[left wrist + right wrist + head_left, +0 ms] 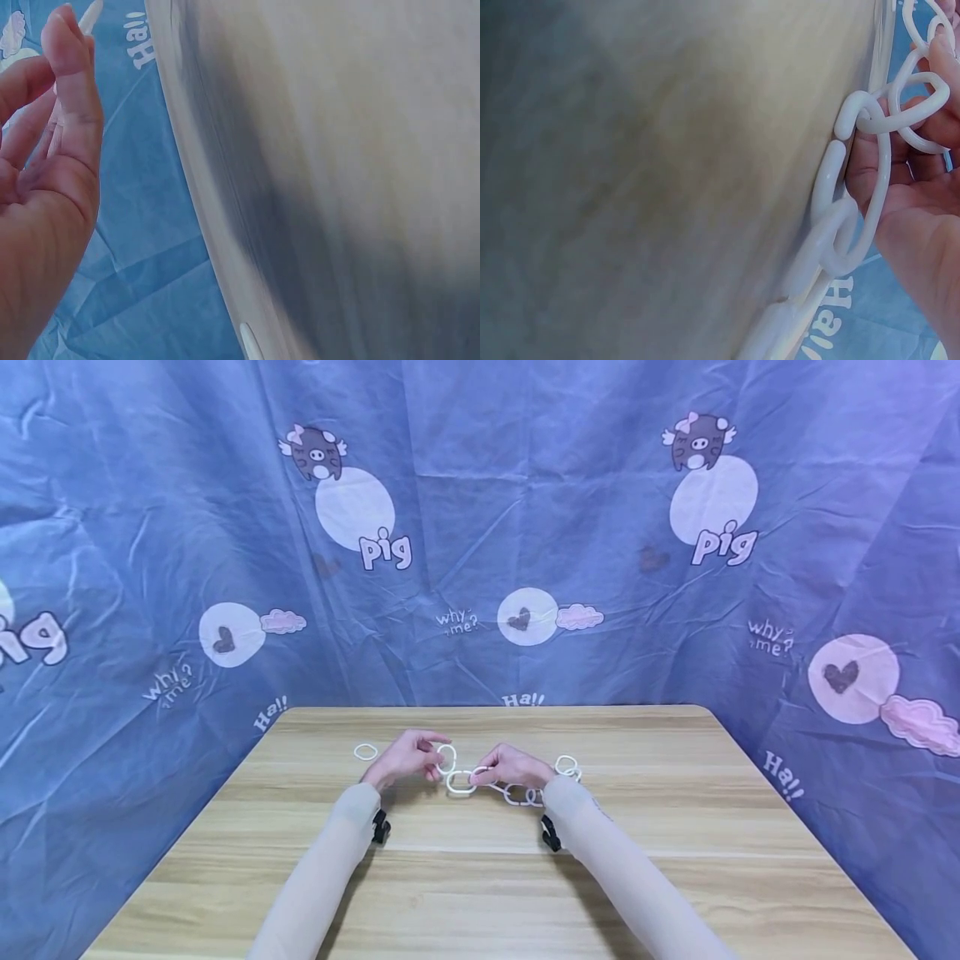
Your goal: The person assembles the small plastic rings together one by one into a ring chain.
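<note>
Between thumb and fingers, my left hand (408, 755) pinches a white plastic chain link (455, 758), held up on edge. In the left wrist view only the tip of that link (91, 16) shows past the fingertips. My right hand (517, 765) grips a link of a white plastic chain (517, 803). Another link (461, 792) of it hangs between the two hands and meets the left hand's link at its upper left. In the right wrist view several joined links (881, 180) trail past the right palm (915, 217). One of these links has a narrow gap in its side.
A loose white link (356, 752) lies left of the left hand on the wooden table (480, 893). The chain's far end (566, 758) curls on the table behind the right wrist. Blue printed cloth (465, 527) hangs round the back and sides of the table.
</note>
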Tool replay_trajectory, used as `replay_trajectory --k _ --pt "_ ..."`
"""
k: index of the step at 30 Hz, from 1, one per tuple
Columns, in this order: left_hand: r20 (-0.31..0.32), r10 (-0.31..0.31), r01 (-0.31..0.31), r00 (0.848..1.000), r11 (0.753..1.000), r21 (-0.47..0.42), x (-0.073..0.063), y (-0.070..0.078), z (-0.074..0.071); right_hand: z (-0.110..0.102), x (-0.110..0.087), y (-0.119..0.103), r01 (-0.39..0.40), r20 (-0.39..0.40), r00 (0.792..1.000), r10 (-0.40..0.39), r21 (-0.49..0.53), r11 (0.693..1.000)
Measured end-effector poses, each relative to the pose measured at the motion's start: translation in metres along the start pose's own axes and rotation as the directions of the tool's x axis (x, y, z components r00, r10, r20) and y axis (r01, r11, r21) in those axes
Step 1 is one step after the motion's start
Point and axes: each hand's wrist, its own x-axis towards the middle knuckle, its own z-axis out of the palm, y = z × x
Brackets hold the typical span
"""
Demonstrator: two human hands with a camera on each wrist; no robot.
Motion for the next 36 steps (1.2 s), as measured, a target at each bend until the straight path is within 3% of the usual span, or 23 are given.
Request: replay_trajectory --k 8,16,25,36 --pt "-0.065 0.046 -0.043 0.997 0.998 0.035 0.000 -0.001 0.003 0.001 -0.001 -0.002 0.001 -0.003 1.000 -0.001 -0.003 1.000" --pt "-0.174 0.105 -0.100 0.979 0.994 0.038 0.004 0.002 0.004 0.001 -0.003 -0.003 0.001 -0.017 1.000 -0.001 -0.022 1.000" --pt "-0.058 0.074 -0.071 0.996 0.996 0.053 0.001 0.000 0.012 0.004 -0.003 -0.004 -0.019 -0.020 1.000 0.018 -0.029 0.999" --pt "0.001 0.039 -0.039 0.999 0.998 0.054 0.003 0.000 0.017 0.004 -0.006 -0.008 -0.021 -0.022 1.000 0.020 -0.032 0.999"
